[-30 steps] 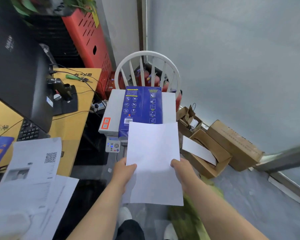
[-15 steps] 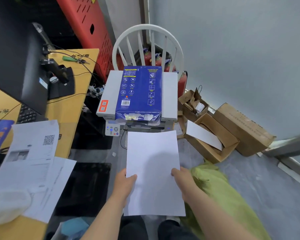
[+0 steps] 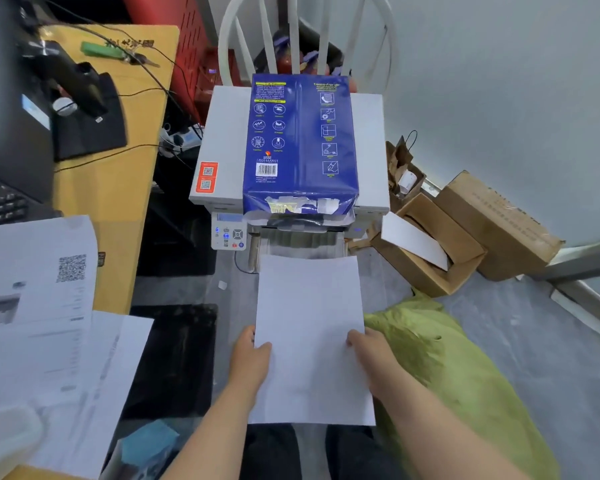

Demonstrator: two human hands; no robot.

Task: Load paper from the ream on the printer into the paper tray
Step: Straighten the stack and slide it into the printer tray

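Both forearms come in from the bottom of the view, roughly parallel, angled slightly inward. The left hand (image 3: 252, 358) grips the left long edge of the blank paper (image 3: 310, 334), thumb lying on top of the sheet and the other fingers hidden under it. The right hand (image 3: 371, 355) does the same on the right long edge, thumb on top, so the sheet is pinched from both sides about two thirds of the way back from its leading edge. Can't tell if it's one sheet or a thin stack.

The paper is held pretty flat, long axis pointing straight away from the hands. Its far edge sits right at the mouth of the paper tray (image 3: 302, 242) under the printer (image 3: 222, 133); whether it actually touches the tray, I can't tell. The near edge hangs back over the person's dark trousers.

Further out from the grip, the blue ream (image 3: 300, 140) lies on top of the printer, its torn-open end facing the hands.

Room to move: left of the left hand there's bare floor and a black mat, then the yellow desk (image 3: 118, 188) with printed pages hanging over its edge. Right of the right hand a green bag (image 3: 440, 362) sits just beside the wrist, with open cardboard boxes (image 3: 430, 251) beyond it.
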